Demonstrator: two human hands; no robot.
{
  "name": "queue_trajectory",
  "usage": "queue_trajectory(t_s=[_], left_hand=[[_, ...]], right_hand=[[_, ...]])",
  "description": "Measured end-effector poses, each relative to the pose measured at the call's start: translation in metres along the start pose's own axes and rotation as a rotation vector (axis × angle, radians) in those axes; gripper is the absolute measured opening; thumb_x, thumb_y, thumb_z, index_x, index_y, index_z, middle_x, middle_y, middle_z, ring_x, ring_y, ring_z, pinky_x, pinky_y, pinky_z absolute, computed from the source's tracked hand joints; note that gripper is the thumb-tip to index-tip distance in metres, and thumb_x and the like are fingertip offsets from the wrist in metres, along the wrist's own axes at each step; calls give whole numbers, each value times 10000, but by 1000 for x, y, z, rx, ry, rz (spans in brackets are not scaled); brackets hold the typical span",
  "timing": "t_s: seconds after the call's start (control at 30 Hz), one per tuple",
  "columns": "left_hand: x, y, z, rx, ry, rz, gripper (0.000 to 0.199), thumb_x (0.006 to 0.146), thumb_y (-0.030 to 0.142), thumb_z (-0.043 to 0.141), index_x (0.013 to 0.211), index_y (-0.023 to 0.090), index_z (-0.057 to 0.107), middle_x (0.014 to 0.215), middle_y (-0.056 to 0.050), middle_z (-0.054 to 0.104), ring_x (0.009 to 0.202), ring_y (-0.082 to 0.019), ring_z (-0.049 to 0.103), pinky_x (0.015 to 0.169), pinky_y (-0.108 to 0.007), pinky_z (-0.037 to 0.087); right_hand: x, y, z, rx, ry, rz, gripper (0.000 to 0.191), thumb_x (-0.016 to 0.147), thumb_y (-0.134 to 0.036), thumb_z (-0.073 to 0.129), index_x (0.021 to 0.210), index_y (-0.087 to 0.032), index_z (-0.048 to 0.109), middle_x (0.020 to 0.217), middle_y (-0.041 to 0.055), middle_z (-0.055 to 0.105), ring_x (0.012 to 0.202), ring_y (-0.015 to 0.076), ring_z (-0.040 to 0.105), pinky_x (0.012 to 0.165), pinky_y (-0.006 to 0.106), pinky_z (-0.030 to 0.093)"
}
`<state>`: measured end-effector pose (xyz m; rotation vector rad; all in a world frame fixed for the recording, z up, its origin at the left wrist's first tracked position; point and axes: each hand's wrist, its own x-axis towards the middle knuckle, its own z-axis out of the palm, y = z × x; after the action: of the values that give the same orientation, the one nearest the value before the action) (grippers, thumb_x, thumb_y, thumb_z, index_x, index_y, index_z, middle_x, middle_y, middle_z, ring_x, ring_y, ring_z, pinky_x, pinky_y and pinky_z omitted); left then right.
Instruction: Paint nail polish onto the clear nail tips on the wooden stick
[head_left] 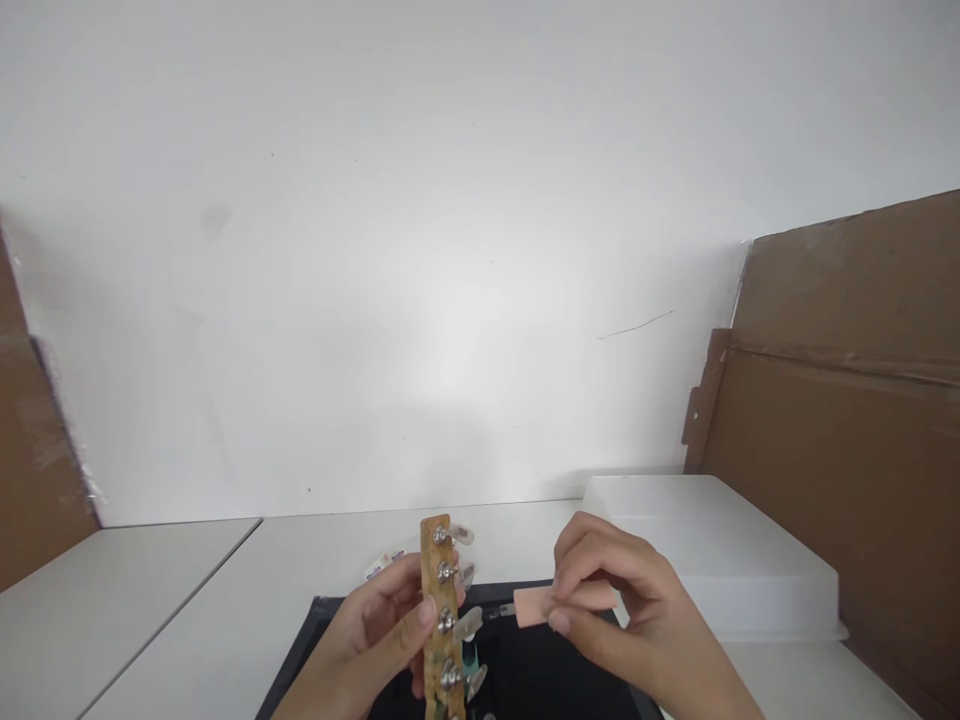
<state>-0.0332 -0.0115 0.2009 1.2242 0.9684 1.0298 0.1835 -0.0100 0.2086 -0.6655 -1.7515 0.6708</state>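
Note:
My left hand point(375, 640) is closed around a wooden strip point(433, 555), held nearly upright, with its thumb on the front face. Several metal knobs stick out of the strip, each bearing a clear false nail tip point(469, 624) on the right side. Between the thumb and fingers of my right hand point(622, 590) is a nail polish brush point(532, 607) with a peach handle. Its dark, thin end points left and reaches the edge of one nail tip; whether it touches cannot be told. A dark and teal item point(470, 655) is partly hidden behind the strip.
Beneath both hands lies a black tray point(555, 670) on a white table point(187, 640). A translucent plastic bin point(712, 560) stands at the right. Small printed packets point(385, 562) show behind my left hand. Cardboard panels point(847, 430) flank the white wall.

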Motion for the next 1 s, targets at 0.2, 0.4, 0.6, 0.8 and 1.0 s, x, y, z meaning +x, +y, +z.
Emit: queue_trajectory(t_s=[0.2, 0.4, 0.6, 0.8, 1.0], left_hand=[[1, -1, 2, 11, 12, 11, 347, 699, 480, 607, 948, 241, 636, 859, -22, 609, 614, -124, 472, 563, -234, 401], [-1, 0, 7, 8, 6, 19, 339, 695, 483, 611, 920, 230, 630, 770, -9, 571, 600, -123, 446, 542, -236, 372], [-3, 1, 8, 0, 33, 3, 346, 694, 460, 626, 956, 233, 618, 808, -9, 584, 620, -118, 461, 545, -217, 371], [-4, 1, 6, -2, 29, 21, 347, 697, 461, 624, 931, 204, 616, 810, -25, 585, 592, -105, 424, 507, -211, 360], [-3, -1, 4, -9, 20, 32, 359, 708, 460, 612, 974, 220, 609, 829, -19, 550, 633, -116, 453, 531, -213, 377]], right_hand=[[-1, 0, 3, 79, 34, -43, 237, 681, -6, 625, 727, -239, 621, 673, -28, 511, 622, 126, 499, 566, 224, 392], [1, -3, 8, 113, -4, -33, 186, 683, -44, 656, 710, -226, 630, 666, -27, 506, 608, 124, 502, 562, 227, 395], [2, 0, 6, 37, -21, 14, 209, 683, -6, 622, 691, -214, 614, 666, -28, 507, 648, 131, 513, 586, 229, 396], [0, 1, 0, -42, -6, 48, 191, 685, -18, 615, 676, -208, 595, 662, -21, 513, 637, 140, 511, 567, 236, 400], [0, 2, -4, -76, 17, 27, 168, 708, -48, 619, 681, -212, 593, 650, -18, 515, 616, 141, 496, 560, 242, 397]])
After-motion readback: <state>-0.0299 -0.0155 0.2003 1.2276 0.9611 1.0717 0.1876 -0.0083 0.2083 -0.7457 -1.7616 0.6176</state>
